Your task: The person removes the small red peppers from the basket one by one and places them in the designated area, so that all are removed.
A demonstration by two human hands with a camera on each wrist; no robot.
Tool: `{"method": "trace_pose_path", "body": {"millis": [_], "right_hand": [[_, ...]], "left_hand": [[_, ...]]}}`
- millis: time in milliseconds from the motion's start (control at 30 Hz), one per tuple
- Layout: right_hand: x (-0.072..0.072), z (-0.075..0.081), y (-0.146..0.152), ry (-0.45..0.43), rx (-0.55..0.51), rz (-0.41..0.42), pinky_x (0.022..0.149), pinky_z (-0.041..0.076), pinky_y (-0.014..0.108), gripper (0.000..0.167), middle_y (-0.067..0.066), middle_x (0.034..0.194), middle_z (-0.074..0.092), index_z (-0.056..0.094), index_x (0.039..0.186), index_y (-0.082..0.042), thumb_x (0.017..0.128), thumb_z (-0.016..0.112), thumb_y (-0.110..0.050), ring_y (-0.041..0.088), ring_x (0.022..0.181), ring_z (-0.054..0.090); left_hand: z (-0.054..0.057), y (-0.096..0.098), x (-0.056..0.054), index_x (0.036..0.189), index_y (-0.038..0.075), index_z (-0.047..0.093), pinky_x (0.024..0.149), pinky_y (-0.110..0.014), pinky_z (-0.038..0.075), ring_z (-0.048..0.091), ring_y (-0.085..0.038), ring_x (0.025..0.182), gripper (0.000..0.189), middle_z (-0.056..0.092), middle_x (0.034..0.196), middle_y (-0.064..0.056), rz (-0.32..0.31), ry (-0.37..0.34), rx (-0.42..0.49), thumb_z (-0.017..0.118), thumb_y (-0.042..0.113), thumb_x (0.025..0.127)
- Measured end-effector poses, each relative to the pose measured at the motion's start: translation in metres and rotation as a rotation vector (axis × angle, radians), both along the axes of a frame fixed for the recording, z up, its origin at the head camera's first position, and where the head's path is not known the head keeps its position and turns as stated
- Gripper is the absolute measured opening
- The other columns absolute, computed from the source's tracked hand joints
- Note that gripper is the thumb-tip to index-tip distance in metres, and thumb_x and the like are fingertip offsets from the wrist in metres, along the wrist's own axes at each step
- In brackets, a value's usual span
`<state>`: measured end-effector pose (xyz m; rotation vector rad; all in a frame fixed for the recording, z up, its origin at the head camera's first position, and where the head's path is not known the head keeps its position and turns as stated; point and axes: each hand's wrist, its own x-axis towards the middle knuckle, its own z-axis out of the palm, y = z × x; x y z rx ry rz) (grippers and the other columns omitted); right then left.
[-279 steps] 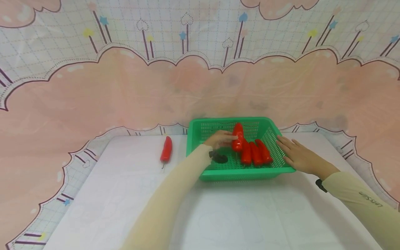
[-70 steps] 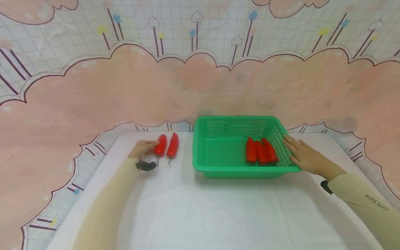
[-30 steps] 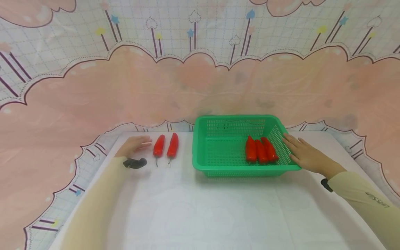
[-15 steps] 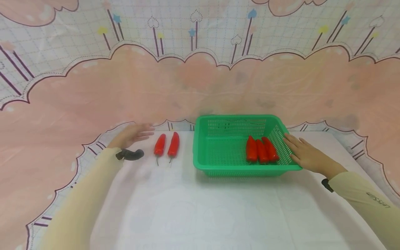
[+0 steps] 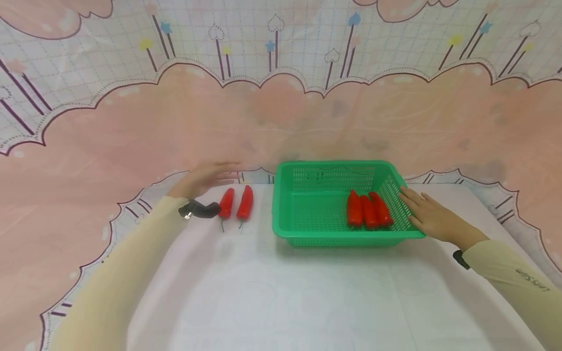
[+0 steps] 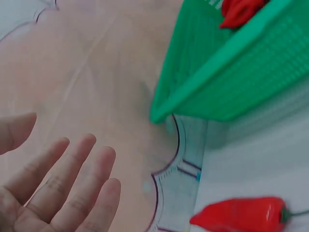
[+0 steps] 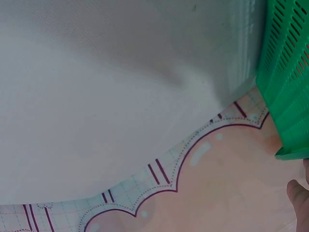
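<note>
My left hand hovers with straight fingers above the table's back edge, holding nothing. Just below it in the head view are two red chili peppers side by side: the left pepper, partly overlapped by the wrist strap, and the right pepper. The left wrist view shows the spread fingers and one pepper. On the right, my right hand rests flat-fingered against the end of a green plastic basket. Three red peppers lie together in the basket's right part.
The basket stands at the back of a white-covered table. Directly behind the table hangs a pink and white patterned cloth. Black straps circle both wrists, such as the right strap.
Earlier my left hand took a pepper out of the basket and set it left of the other one on the table. It has since let go, risen and drifted right. My right hand stays put.
</note>
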<state>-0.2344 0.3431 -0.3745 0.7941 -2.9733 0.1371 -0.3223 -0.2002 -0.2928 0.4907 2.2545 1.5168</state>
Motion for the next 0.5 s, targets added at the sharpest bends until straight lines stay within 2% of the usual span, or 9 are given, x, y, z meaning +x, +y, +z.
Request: {"method": "trace_pose_path", "body": {"millis": [167,267,333,500], "right_hand": [[0.002,0.000,0.000,0.006,-0.009,0.002,0.115,0.016,0.058,0.057,0.027,0.151,0.023,0.028,0.142,0.008,0.096,0.045,-0.020,0.040,0.140,0.021],[0.003,0.000,0.000,0.013,-0.009,0.006,0.120,0.006,0.050,0.057,0.027,0.150,0.023,0.028,0.142,0.009,0.096,0.045,-0.020,0.041,0.140,0.022],[0.003,0.000,0.000,0.007,-0.010,0.004,0.121,-0.001,0.045,0.057,0.027,0.151,0.023,0.028,0.142,0.009,0.096,0.044,-0.020,0.041,0.140,0.021],[0.003,0.004,-0.003,-0.037,-0.007,-0.016,0.119,0.006,0.053,0.058,0.028,0.152,0.020,0.026,0.143,0.009,0.096,0.044,-0.020,0.042,0.140,0.020]], "left_hand": [[0.010,0.029,-0.004,0.144,0.013,0.038,0.111,-0.049,0.034,0.045,-0.033,0.131,0.046,0.044,0.145,-0.009,-0.017,-0.017,-0.007,0.047,0.021,0.099],[0.015,0.046,-0.005,0.142,0.012,0.039,0.110,-0.046,0.037,0.049,-0.030,0.129,0.045,0.048,0.142,-0.009,-0.021,-0.045,0.018,0.047,0.019,0.099],[0.017,0.055,-0.005,0.142,0.009,0.039,0.110,-0.044,0.037,0.049,-0.031,0.129,0.044,0.049,0.141,-0.012,-0.045,-0.062,0.057,0.045,0.018,0.099],[0.007,0.077,-0.016,0.142,0.003,0.038,0.112,-0.047,0.034,0.046,-0.036,0.130,0.044,0.047,0.142,-0.017,-0.130,-0.038,0.110,0.041,0.018,0.101]]}}
